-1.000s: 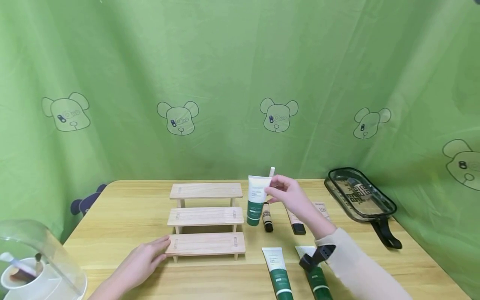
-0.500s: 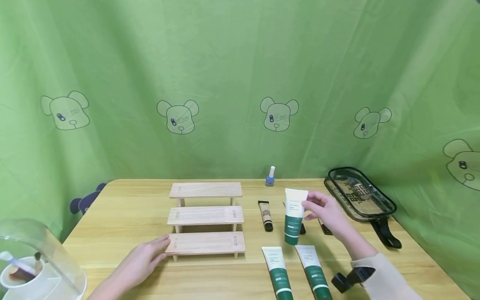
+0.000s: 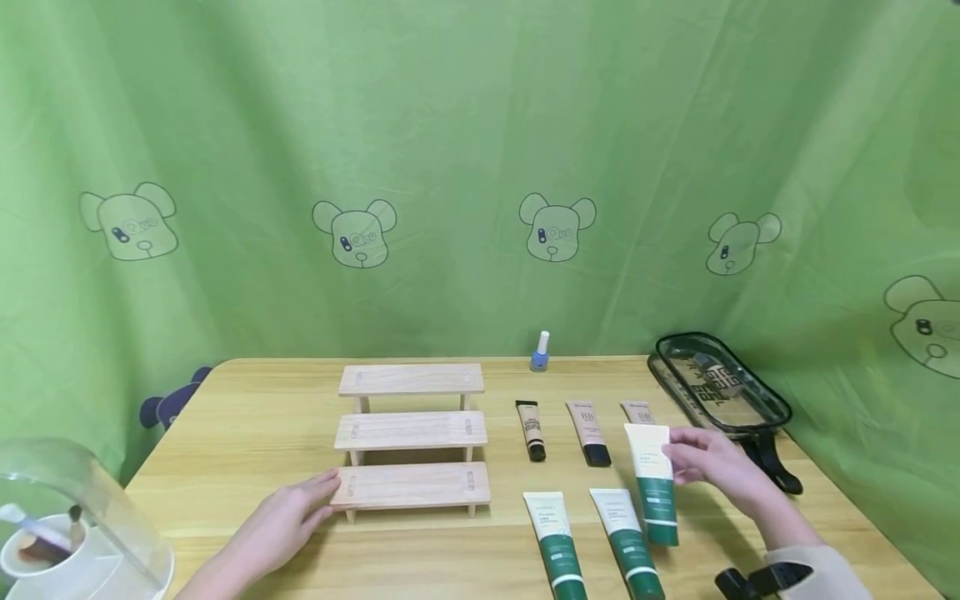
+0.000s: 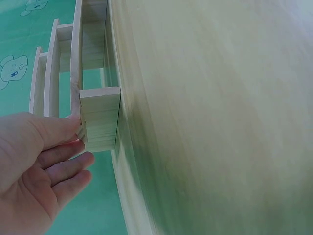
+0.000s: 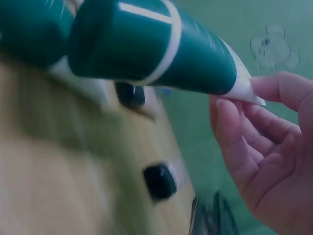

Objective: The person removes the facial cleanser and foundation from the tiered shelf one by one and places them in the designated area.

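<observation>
My right hand (image 3: 712, 467) pinches a white-and-green squeeze tube (image 3: 655, 492) by its white crimped end. The tube's green cap end points down, above the table at the right. In the right wrist view the thumb and fingers close on the tube's white end. Two like tubes lie flat to its left, a middle tube (image 3: 628, 546) and a left tube (image 3: 555, 546). At the left, my left hand (image 3: 288, 521) pinches the left end of the lowest step of a three-step wooden stand (image 3: 411, 486). The left wrist view shows thumb and forefinger at that board's edge.
Behind the tubes lie a concealer tube (image 3: 531, 431) and two BB cream tubes, one (image 3: 588, 433) partly left of the other (image 3: 637, 412). A blue nail polish bottle (image 3: 539, 354) stands at the back. A clear black-rimmed pouch (image 3: 720, 387) and a domed brush holder (image 3: 82, 533) flank the table (image 3: 247, 425).
My right hand has carried the squeeze tube rightward and toward the front, from beside the stand to the right of the two lying tubes. The left hand has stayed put.
</observation>
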The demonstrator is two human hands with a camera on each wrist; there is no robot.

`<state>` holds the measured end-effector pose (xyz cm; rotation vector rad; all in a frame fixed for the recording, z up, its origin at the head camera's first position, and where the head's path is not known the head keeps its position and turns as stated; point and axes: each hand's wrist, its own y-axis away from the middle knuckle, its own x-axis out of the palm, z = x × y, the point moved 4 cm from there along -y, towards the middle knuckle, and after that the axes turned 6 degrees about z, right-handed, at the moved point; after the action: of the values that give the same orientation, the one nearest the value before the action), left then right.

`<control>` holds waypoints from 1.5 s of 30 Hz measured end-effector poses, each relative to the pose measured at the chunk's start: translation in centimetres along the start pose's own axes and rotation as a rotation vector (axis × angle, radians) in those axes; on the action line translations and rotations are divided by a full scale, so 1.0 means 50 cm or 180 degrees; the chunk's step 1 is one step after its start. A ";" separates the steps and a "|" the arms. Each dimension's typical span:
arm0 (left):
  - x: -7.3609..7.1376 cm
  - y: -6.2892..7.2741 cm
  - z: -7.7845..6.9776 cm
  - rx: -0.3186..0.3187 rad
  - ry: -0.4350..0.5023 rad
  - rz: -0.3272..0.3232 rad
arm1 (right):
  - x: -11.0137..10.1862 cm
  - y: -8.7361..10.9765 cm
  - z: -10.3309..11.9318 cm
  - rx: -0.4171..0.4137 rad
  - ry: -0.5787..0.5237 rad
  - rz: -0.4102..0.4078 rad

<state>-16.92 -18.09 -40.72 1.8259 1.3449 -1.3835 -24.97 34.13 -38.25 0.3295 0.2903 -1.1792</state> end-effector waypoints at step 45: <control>0.004 -0.011 0.005 0.0055 -0.0058 0.0009 | -0.072 0.057 -0.158 0.0935 -0.0202 0.0824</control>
<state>-17.52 -18.01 -40.93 1.8214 1.3249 -1.4112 -23.97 41.36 -43.80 0.5680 0.0155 -0.9733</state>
